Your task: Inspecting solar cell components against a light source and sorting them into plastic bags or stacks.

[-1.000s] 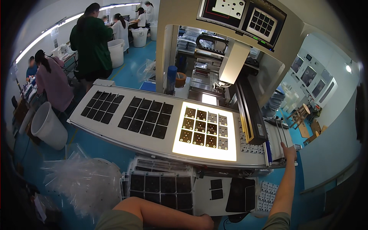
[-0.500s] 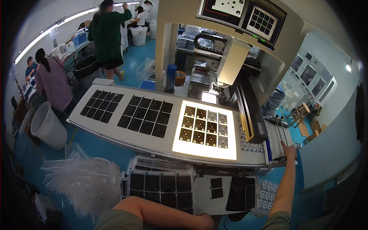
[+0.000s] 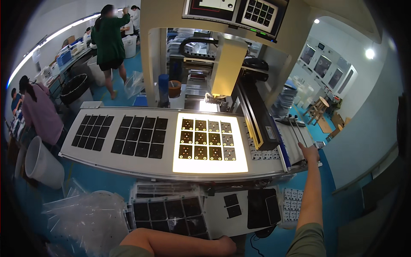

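Note:
My right hand (image 3: 311,153) reaches to the right end of a long machine bed (image 3: 167,166), a finger stretched out beside the ends of thin metal rods (image 3: 296,130). Its other fingers are partly hidden. My left hand (image 3: 227,246) lies low in front of me, curled closed by a small white table (image 3: 217,216); its inner side is hidden. Several groups of black square plates (image 3: 138,136) lie in grids on the bed. One grid, with holes and bright rings, sits on a brightly lit panel (image 3: 209,167). A dark beam (image 3: 259,115) crosses the bed right of it.
A screen (image 3: 257,17) hangs above the machine. Stacked trays of black plates (image 3: 169,212) and crumpled clear plastic (image 3: 87,216) are below the bed. A black pad (image 3: 259,207) lies on the small table. Left stand a white bin (image 3: 43,162) and people, one in green (image 3: 109,40).
The view has turned right, so the machine and the room appear farther left. My right hand remains at the bed's right end, and my left hand stays low and curled.

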Demonstrator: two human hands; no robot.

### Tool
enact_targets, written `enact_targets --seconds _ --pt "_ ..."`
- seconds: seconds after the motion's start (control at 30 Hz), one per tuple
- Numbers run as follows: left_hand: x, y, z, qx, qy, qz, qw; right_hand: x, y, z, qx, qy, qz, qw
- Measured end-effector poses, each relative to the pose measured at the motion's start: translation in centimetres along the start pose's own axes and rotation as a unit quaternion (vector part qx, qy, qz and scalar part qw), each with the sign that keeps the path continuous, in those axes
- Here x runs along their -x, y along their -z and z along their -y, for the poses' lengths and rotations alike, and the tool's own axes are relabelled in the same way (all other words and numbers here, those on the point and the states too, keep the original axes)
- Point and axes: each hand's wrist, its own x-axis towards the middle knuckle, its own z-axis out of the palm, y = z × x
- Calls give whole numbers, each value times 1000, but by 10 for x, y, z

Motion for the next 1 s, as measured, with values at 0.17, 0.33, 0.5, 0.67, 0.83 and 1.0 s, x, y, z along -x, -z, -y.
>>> enact_targets --seconds 0.17,0.33,0.5,0.67,0.83,1.0 --pt "-4 -5 1 -2 -3 1 1000 3 -3 0 24 -21 -72 997" --pt "-8 -12 3 5 6 -3 1000 2 -1 0 24 -32 -54 998" --pt "-7 -20 5 7 -4 -48 999 4 0 0 5 -4 -23 1000" --pt "-8 -28 7 -11 -30 -89 995 5 2 2 17 -32 -48 998" --pt "-11 -31 9 -7 -25 -79 997 5 2 1 5 -36 -34 999" --pt "-13 -31 6 -7 -12 -84 996 4 1 2 -2 -10 -9 1000"
